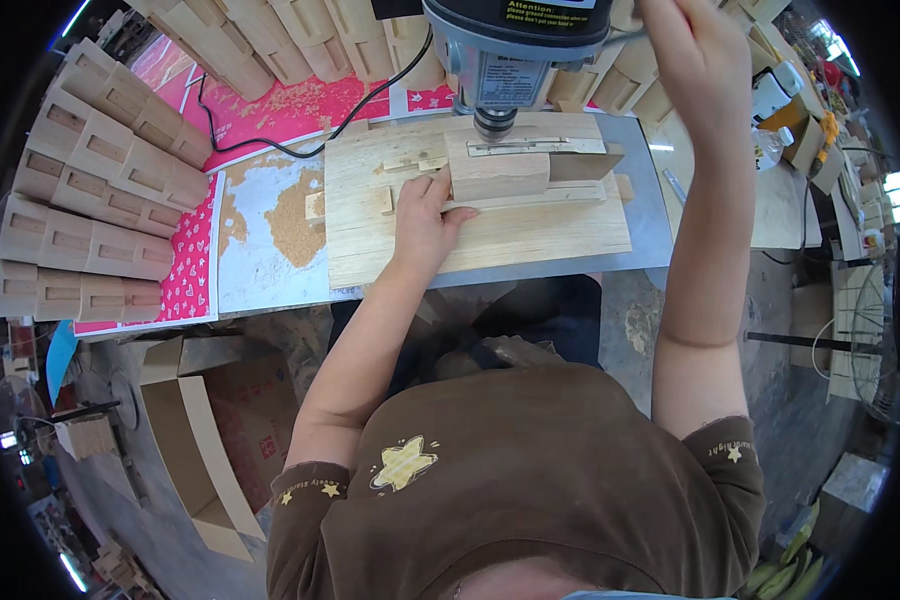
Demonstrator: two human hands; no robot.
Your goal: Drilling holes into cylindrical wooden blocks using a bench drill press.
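Note:
A drill press [515, 60] stands at the top middle, its chuck [494, 123] over a pale wooden block [498, 175]. The block lies on a flat wooden board [530, 230] fitted with small wooden strips. My left hand [425, 222] grips the block's left end, with fingers against its side and the thumb at the front lower edge. At the upper right, my right hand [692, 45] is raised and closed around the press's lever [625, 37]; the top edge of the picture cuts off part of it. Whether the bit touches the wood is hidden.
Stacked wooden blocks [100, 190] with slots line the left; more stand behind the press. Sawdust [298, 215] covers part of the table. A black cable [315, 153] curves across it. An open cardboard box [205, 450] sits below left. A plastic bottle [770, 148] stands at right.

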